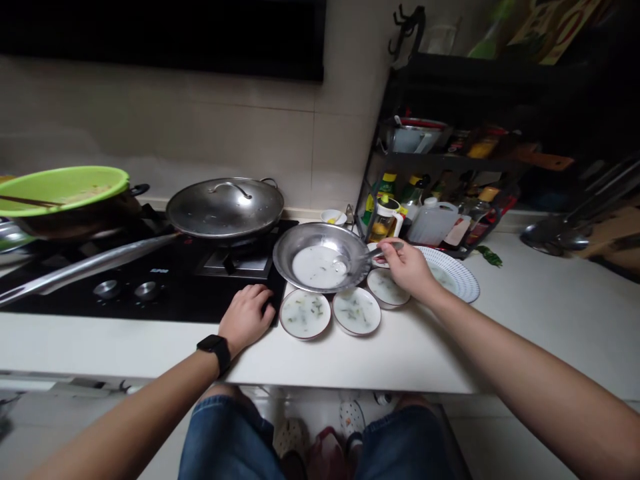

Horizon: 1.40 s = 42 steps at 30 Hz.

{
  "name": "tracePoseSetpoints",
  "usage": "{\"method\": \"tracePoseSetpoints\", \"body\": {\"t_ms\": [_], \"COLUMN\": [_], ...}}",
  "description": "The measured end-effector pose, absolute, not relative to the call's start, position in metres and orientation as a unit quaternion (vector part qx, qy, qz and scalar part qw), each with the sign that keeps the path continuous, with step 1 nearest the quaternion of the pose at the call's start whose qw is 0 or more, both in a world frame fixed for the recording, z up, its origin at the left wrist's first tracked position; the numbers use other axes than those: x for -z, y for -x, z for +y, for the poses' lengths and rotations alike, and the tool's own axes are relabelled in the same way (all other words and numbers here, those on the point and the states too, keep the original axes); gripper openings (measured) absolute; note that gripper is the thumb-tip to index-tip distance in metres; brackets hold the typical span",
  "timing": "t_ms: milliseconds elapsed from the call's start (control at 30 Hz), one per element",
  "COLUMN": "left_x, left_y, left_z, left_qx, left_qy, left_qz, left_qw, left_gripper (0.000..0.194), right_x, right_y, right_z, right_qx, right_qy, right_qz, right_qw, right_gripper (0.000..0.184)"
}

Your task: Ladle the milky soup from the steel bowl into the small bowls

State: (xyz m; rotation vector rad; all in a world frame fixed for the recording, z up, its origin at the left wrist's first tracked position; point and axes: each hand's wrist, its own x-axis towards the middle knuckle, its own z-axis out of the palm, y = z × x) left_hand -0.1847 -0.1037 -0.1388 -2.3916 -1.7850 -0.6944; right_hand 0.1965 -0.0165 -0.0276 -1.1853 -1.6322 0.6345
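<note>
My right hand point(407, 268) is closed around the handle of a metal spoon point(371, 254). The spoon's bowl end dips into the whitish liquid in a wide stainless steel basin point(283, 259). Against the front of the basin stand a left bowl point(306, 315) and a middle bowl point(357, 311), both filled with pale soup with green bits. A third such bowl point(387, 291) sits under my right hand, which partly hides it. My left hand point(249, 313) lies on the stove's front right corner, fingers loosely bent, holding nothing.
A lidded wok point(225, 210) stands on the black gas stove point(175, 287); its long handle point(90, 270) slants forward. At far left, a green basin point(65, 190) sits on a pot. Behind my right hand are a patterned plate point(467, 277), an oil jug point(384, 220) and a bottle rack point(450, 159).
</note>
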Motion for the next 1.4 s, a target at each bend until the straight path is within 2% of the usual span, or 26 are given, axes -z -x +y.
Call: {"method": "tracePoseSetpoints", "body": {"t_ms": [100,167,267,400,567,733,1000,1100,1167,1233,1300,1400], "left_x": [0.139,0.139,0.139,0.137,0.138,0.140,0.142,0.141,0.140,0.138,0.136,0.128], "left_y": [0.185,0.185,0.185,0.184,0.186,0.188,0.191,0.190,0.188,0.187,0.188,0.189], "left_z": [-0.103,-0.103,-0.103,-0.104,-0.103,-0.102,-0.100,-0.101,-0.103,-0.104,-0.102,-0.091], "left_qx": [0.220,0.217,0.222,0.227,0.222,0.218,0.217,0.218,0.223,0.234,0.258,0.329], "left_qy": [0.779,0.779,0.779,0.778,0.782,0.787,0.789,0.786,0.781,0.775,0.766,0.704], "left_qz": [-0.586,-0.587,-0.585,-0.585,-0.580,-0.575,-0.572,-0.576,-0.581,-0.585,-0.589,-0.620], "left_qw": [0.037,0.039,0.041,0.040,0.052,0.057,0.053,0.058,0.057,0.042,0.006,-0.108], "left_gripper": [0.032,0.032,0.032,0.031,0.033,0.033,0.035,0.034,0.034,0.033,0.031,0.027], "right_x": [0.027,0.027,0.027,0.018,-0.005,-0.015,-0.021,-0.014,-0.007,-0.003,-0.002,-0.008], "right_y": [-0.188,-0.182,-0.177,-0.182,-0.216,-0.292,-0.374,-0.376,-0.375,-0.374,-0.373,-0.371], "right_z": [-0.017,-0.018,-0.019,-0.024,-0.030,-0.036,-0.062,-0.081,-0.095,-0.108,-0.118,-0.127], "right_qx": [-0.402,-0.459,-0.492,-0.507,-0.474,-0.412,-0.241,-0.128,-0.002,0.114,0.171,0.225], "right_qy": [0.549,0.575,0.577,0.564,0.545,0.552,0.613,0.624,0.616,0.545,0.450,0.372], "right_qz": [-0.499,-0.413,-0.376,-0.357,-0.368,-0.412,-0.381,-0.486,-0.602,-0.726,-0.813,-0.851], "right_qw": [0.536,0.536,0.532,0.546,0.585,0.597,0.649,0.598,0.508,0.404,0.327,0.294], "right_gripper": [0.014,0.016,0.021,0.015,0.009,0.009,0.007,0.013,0.019,0.023,0.023,0.024]}}
